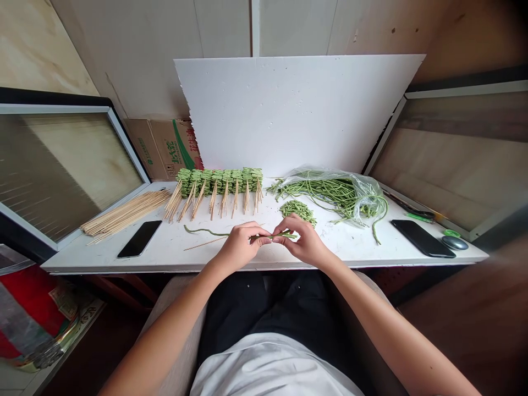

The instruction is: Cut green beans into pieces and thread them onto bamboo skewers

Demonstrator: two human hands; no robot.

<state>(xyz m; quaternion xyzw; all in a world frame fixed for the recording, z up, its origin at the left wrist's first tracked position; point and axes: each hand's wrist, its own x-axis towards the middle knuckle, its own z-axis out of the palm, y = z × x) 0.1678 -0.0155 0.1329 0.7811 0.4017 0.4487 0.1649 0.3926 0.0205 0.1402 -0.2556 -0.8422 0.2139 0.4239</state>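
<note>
My left hand (240,245) and my right hand (302,240) meet over the front of the white table, both closed in a pinch on long green beans (287,235). Short ends stick out past my right fingers, while a longer bean tail (202,230) trails out left of my left hand. Below that tail lies a single bamboo skewer (205,243), its right end reaching toward my left hand. Just behind my right hand is a heap of short cut bean pieces (297,209).
Skewered bean bundles (218,181) line the back, sticks facing me. Loose skewers (126,212) and a phone (139,239) lie left. Right are a plastic bag of long beans (330,190), another phone (423,238), a mouse (455,242) and scissors (416,210). A white foam board (289,110) stands behind.
</note>
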